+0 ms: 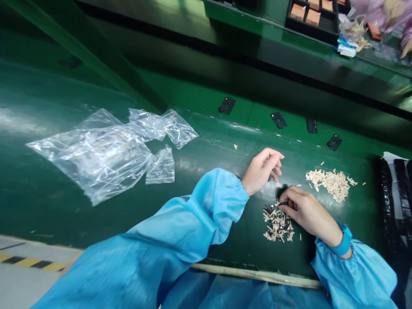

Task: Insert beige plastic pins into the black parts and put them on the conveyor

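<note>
My right hand (298, 206) pinches thumb and forefinger together at the upper edge of a mixed pile of small pale and black pieces (278, 225). What sits between those fingertips is too small to make out. Just up and to the left, my left hand (262, 169) hovers over the green tabletop (206, 206) with fingers loosely curled and apart, and nothing visible in them. A larger heap of small pale strips (333, 182) lies to the right, beyond my right hand.
Crumpled clear plastic bags (109, 154) spread across the left side. Several flat black parts, one a black plate (278, 120), lie on the strip behind. Black plastic packaging (397, 197) stands at right. Beyond a ledge are a black tray (312, 32) and a co-worker's hand (394, 10).
</note>
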### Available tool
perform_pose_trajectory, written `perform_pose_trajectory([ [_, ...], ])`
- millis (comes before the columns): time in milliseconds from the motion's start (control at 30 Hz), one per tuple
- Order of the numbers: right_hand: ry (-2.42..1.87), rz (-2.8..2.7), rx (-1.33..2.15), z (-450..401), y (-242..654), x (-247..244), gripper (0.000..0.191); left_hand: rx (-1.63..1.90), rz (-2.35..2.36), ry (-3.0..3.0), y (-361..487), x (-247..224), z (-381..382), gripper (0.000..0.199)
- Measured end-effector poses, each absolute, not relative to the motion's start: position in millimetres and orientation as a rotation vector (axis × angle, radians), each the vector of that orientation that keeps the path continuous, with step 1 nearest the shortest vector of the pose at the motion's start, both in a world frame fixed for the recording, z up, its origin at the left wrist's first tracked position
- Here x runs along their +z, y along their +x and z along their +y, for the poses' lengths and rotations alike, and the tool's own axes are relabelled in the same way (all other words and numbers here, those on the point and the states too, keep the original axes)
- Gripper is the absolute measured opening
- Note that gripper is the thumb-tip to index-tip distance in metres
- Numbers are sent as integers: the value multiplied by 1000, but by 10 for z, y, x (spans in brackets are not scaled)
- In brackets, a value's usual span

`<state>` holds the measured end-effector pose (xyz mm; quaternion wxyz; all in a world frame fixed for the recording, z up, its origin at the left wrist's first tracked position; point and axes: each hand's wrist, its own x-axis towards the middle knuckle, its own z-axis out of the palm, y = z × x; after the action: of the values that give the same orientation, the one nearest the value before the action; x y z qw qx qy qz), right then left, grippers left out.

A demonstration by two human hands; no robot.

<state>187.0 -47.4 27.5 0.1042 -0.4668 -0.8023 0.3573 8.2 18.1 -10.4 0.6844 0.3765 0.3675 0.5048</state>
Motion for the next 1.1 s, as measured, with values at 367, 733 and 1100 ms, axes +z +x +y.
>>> perform_pose_trajectory([
  [367, -1550, -2291, 1016, -593, 1768, 258, 12, 1117, 826, 884, 84, -111, 177, 21],
  [733, -1557, -1716, 1610, -325, 2037, 141, 21, 544, 837, 1562, -50, -49, 195, 9],
  [1100, -1491, -1528, 1495, -377, 1910, 82, 24, 434, 874, 1519, -73, -84, 196, 9],
])
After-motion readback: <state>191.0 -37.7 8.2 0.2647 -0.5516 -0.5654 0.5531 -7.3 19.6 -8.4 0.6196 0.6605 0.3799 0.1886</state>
